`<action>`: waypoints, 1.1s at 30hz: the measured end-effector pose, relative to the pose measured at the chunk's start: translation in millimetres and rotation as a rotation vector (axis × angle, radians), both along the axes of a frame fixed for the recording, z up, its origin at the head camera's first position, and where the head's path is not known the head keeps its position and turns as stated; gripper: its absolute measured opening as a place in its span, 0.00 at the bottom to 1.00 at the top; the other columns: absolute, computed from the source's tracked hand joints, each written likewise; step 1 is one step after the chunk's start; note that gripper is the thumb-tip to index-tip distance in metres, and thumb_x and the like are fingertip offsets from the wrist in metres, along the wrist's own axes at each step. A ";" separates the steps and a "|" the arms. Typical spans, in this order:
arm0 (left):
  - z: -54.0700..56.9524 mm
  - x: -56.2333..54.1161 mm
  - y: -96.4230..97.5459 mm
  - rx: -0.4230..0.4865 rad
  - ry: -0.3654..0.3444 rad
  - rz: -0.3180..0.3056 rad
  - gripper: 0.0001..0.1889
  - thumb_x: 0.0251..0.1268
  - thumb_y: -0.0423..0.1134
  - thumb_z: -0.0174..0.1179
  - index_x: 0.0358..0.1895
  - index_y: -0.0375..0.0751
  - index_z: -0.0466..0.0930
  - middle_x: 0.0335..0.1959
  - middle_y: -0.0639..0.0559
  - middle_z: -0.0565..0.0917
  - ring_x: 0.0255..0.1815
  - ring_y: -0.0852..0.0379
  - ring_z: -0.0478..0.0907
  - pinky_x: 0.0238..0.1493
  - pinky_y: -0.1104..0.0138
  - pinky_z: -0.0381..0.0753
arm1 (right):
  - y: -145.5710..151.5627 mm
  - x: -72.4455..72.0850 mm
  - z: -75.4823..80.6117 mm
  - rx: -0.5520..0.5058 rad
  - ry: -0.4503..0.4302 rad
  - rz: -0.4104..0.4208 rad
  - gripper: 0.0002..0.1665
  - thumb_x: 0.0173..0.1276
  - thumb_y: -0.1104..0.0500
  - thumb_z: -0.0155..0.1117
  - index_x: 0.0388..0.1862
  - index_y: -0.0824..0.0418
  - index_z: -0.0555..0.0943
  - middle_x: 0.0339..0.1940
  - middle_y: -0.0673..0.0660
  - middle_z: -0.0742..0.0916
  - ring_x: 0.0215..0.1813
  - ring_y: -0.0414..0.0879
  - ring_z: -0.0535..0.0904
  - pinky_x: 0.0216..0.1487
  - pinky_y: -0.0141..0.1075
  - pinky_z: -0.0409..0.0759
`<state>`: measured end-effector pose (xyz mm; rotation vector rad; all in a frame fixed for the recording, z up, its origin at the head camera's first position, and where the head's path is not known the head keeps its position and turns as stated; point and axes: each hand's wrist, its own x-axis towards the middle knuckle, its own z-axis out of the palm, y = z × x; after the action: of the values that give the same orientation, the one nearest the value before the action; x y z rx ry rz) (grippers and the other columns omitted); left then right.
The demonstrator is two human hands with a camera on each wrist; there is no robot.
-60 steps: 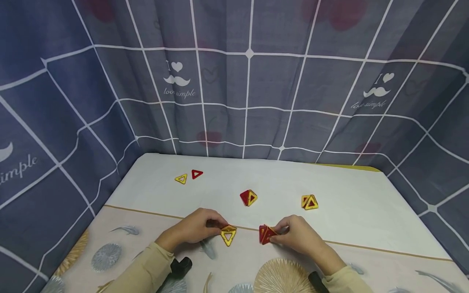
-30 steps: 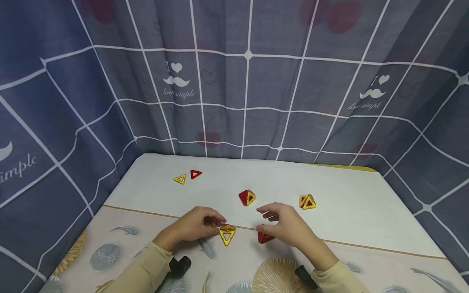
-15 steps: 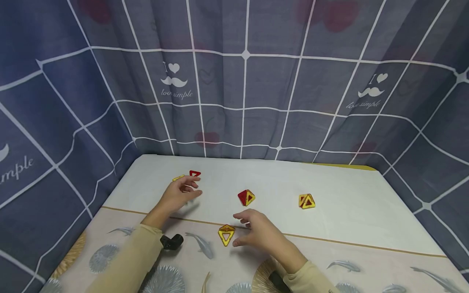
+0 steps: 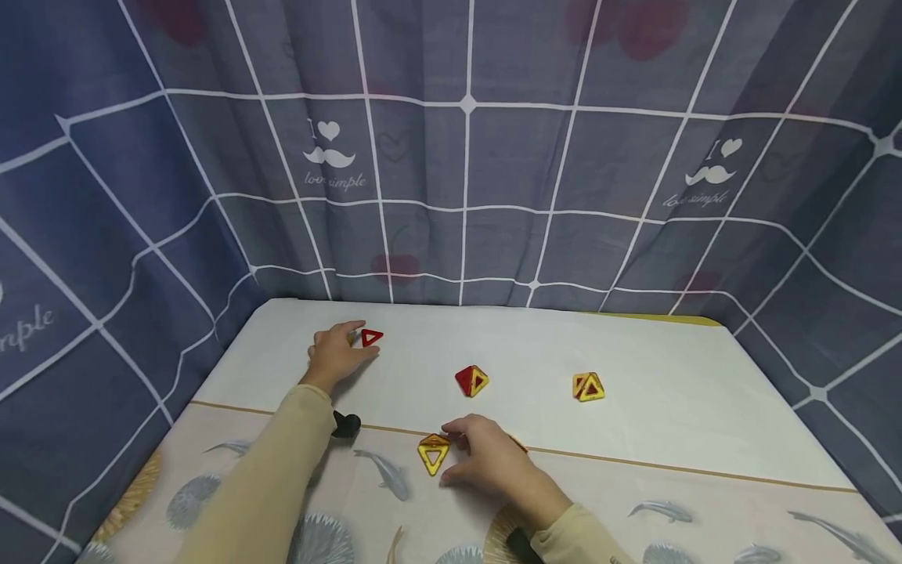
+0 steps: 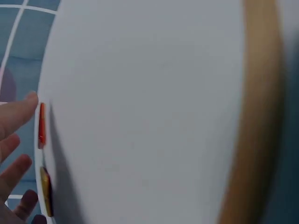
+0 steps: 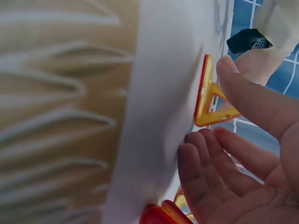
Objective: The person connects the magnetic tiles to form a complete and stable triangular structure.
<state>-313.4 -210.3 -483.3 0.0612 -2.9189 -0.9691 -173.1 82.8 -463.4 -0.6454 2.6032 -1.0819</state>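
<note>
My left hand [image 4: 334,357] reaches to the far left of the white board, fingers spread around a flat red triangle tile [image 4: 371,338] and a yellow triangle tile [image 5: 46,191]. The yellow tile is mostly hidden by that hand in the head view. Close beside a yellow triangle piece [image 4: 433,455], which has a second tile leaning at its top, my right hand [image 4: 488,459] is loosely curved without gripping it. In the right wrist view the thumb overlaps this yellow piece. A red piece [image 6: 159,215] lies below the right fingers there, largely covered by the hand in the head view.
Two small red-and-yellow pyramids stand farther back on the white board [image 4: 669,407], one at the middle [image 4: 471,381] and one to its right [image 4: 588,387]. A patterned cloth [image 4: 380,517] covers the near side. A grid-patterned curtain [image 4: 423,172] hangs behind and at both sides.
My left hand has left the yellow piece and moved far left to the loose tiles. My right hand has let go of the red piece and shifted left beside the yellow one.
</note>
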 end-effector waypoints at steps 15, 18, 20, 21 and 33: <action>-4.1 -12.4 -4.4 -0.090 -0.087 -0.019 0.34 0.68 0.53 0.62 0.74 0.45 0.68 0.73 0.35 0.66 0.67 0.28 0.55 0.59 0.37 0.50 | -4.8 -1.2 -1.7 0.004 -0.023 -0.028 0.35 0.47 0.60 0.86 0.55 0.67 0.83 0.45 0.52 0.84 0.45 0.45 0.79 0.48 0.39 0.78; -4.1 -14.5 -4.6 -0.099 -0.076 -0.022 0.33 0.68 0.52 0.62 0.73 0.44 0.70 0.71 0.35 0.67 0.67 0.29 0.55 0.58 0.36 0.50 | -6.1 -1.5 -2.2 0.010 -0.016 -0.034 0.34 0.47 0.61 0.86 0.54 0.66 0.84 0.44 0.51 0.84 0.44 0.44 0.79 0.47 0.38 0.78; -3.3 -15.1 -2.7 -0.104 -0.070 -0.027 0.31 0.68 0.51 0.63 0.71 0.43 0.72 0.70 0.36 0.69 0.67 0.30 0.56 0.57 0.36 0.49 | -7.1 -1.7 -2.6 0.015 -0.016 -0.040 0.33 0.48 0.61 0.85 0.53 0.66 0.84 0.43 0.51 0.83 0.43 0.44 0.78 0.47 0.38 0.78; -2.8 -15.4 -1.7 -0.109 -0.071 -0.028 0.31 0.68 0.51 0.62 0.71 0.43 0.73 0.69 0.36 0.69 0.67 0.30 0.56 0.57 0.37 0.49 | -7.5 -1.8 -2.7 0.014 -0.019 -0.043 0.32 0.48 0.62 0.85 0.53 0.66 0.84 0.43 0.51 0.83 0.43 0.44 0.78 0.47 0.38 0.78; 3.0 -18.1 5.2 -0.170 -0.081 -0.012 0.24 0.62 0.49 0.68 0.57 0.37 0.83 0.54 0.38 0.79 0.60 0.35 0.61 0.57 0.39 0.49 | -7.8 -4.0 -7.9 0.002 -0.015 -0.076 0.25 0.50 0.61 0.84 0.47 0.62 0.86 0.39 0.48 0.83 0.41 0.42 0.79 0.44 0.37 0.78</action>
<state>-331.6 -205.1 -480.3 0.0750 -3.0662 -0.7325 -177.1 75.0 -471.2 -0.5394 2.6351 -1.1020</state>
